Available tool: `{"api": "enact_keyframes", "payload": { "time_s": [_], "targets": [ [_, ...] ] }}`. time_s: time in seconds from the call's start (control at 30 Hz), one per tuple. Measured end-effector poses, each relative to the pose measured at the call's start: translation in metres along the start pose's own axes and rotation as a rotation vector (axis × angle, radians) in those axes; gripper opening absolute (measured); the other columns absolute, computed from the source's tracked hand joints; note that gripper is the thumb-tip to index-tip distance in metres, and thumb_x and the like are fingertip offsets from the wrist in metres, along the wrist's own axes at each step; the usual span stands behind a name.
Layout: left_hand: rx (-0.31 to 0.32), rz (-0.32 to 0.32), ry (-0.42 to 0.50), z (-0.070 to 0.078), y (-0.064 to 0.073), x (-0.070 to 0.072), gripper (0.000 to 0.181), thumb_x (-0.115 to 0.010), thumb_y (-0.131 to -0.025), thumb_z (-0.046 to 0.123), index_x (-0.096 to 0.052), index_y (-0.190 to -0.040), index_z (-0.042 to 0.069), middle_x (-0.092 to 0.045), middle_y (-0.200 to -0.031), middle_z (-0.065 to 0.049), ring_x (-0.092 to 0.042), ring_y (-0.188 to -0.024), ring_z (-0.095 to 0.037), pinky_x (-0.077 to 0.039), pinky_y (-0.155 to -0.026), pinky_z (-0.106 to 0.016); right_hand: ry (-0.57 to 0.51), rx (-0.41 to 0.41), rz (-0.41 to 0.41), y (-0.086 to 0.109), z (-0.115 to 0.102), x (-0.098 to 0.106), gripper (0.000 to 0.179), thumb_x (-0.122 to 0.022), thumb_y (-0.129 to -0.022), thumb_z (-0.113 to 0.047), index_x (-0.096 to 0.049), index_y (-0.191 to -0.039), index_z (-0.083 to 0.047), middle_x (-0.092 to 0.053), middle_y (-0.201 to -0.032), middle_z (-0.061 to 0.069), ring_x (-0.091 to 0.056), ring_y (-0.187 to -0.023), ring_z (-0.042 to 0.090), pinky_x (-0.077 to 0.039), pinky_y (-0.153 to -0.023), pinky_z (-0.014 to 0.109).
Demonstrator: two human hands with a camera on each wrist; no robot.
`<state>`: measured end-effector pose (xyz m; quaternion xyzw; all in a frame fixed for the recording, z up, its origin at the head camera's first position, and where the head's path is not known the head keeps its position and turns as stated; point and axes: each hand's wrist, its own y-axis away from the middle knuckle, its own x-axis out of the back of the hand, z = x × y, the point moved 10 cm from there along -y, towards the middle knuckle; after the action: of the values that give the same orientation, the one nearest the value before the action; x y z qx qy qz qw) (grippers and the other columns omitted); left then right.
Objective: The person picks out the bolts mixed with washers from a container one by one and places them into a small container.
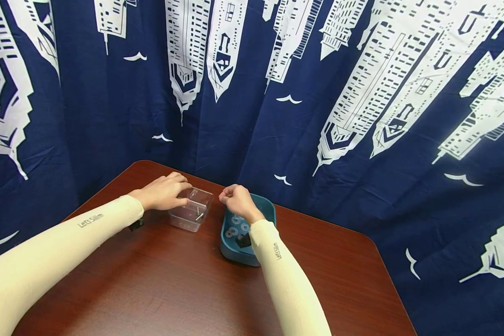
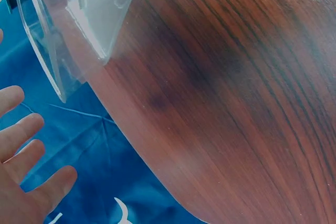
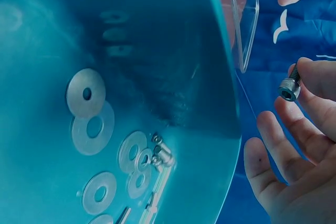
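My right hand is raised over the teal bin. Between thumb and fingertips it pinches a short socket head screw, the hex recess in its head visible in the right wrist view. Several flat washers lie on the bin floor, with more screws along one edge. My left hand is at the left side of a clear plastic box, fingers spread and slightly bent. Whether those fingers touch the box I cannot tell. A few metal screws lie in the box's near compartment.
Both containers stand on a dark red wooden table, near its far edge. Behind it hangs a navy curtain with white building prints. A black wrist device shows under the left sleeve.
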<state>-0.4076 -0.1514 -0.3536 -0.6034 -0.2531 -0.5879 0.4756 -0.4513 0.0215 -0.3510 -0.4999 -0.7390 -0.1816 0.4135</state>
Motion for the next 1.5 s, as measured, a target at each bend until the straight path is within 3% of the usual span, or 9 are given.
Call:
{"api": "enact_keyframes", "payload": {
  "time_s": [0.23,0.73,1.27,1.5],
  "targets": [
    [0.005,0.015,0.000,-0.006,0.003,-0.001,0.051,-0.066,-0.091,0.036,-0.066,-0.130,0.003,-0.061,-0.132,-0.019,-0.049,-0.128,-0.036,-0.045,-0.099,-0.058,-0.011,0.008,0.002,-0.004,-0.007,-0.004,0.010,-0.065,-0.093,-0.010,-0.074,-0.090,-0.009,-0.069,-0.083,0.001,-0.057,-0.077,0.014,-0.046,-0.063,0.024],
    [0.039,-0.009,0.016,-0.017,0.012,-0.004,0.050,-0.067,-0.091,0.032,-0.065,-0.130,0.001,-0.059,-0.134,-0.023,-0.047,-0.130,-0.039,-0.043,-0.103,-0.060,0.007,0.033,-0.005,-0.010,-0.020,-0.014,0.009,-0.068,-0.092,-0.011,-0.075,-0.087,-0.009,-0.067,-0.098,0.002,-0.058,-0.086,0.014,-0.047,-0.074,0.024],
    [0.074,-0.062,0.027,-0.028,0.023,-0.019,0.054,-0.067,-0.093,0.036,-0.061,-0.137,0.006,-0.059,-0.135,-0.019,-0.046,-0.131,-0.037,-0.041,-0.105,-0.060,0.002,0.046,-0.028,-0.017,-0.031,-0.026,0.011,-0.067,-0.092,-0.012,-0.076,-0.088,-0.007,-0.069,-0.078,-0.002,-0.056,-0.076,0.011,-0.044,-0.067,0.022],
    [0.075,-0.062,0.031,-0.026,0.025,-0.020,0.055,-0.068,-0.093,0.036,-0.060,-0.138,0.005,-0.059,-0.134,-0.019,-0.046,-0.130,-0.037,-0.041,-0.105,-0.061,0.020,0.053,-0.045,-0.020,-0.035,-0.033,0.013,-0.067,-0.093,-0.012,-0.076,-0.089,-0.005,-0.074,-0.084,0.010,-0.056,-0.073,0.011,-0.042,-0.064,0.021]
  ]
}}
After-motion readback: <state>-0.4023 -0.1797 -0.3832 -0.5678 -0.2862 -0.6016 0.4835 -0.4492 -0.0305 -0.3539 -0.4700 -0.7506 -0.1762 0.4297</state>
